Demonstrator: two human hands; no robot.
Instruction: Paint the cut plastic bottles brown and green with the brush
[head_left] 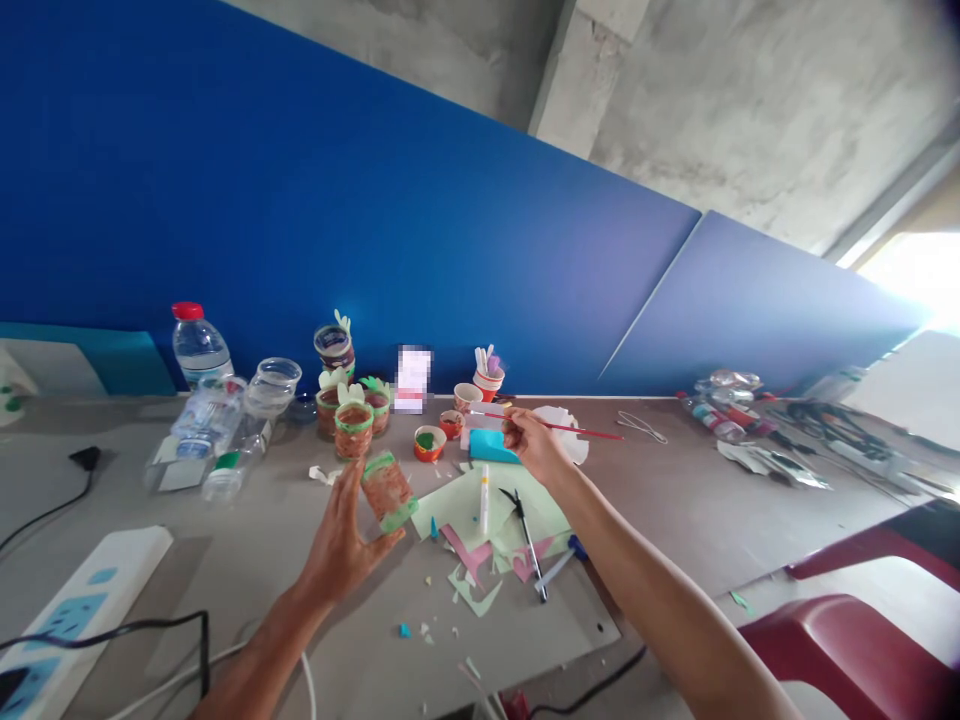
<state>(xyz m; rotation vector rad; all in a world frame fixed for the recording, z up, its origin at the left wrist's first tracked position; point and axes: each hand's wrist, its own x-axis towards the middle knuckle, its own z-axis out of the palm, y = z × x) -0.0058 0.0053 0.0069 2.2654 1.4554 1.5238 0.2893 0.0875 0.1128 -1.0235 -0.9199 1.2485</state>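
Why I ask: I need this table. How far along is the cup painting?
Looks done: brown, green-rimmed cups standing near the blue wall. In hand: the left hand holds a similar tilted cup, the right hand a brush. Left: hard to judge; paint pots sit open and paper scraps lie strewn.

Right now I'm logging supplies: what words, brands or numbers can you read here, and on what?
None can be read.
Bottle labels: too small.
White card: blurred.
Striped paper cup: print too small.
In the left hand, decorated cup: no text.
In the right hand, paintbrush: none.
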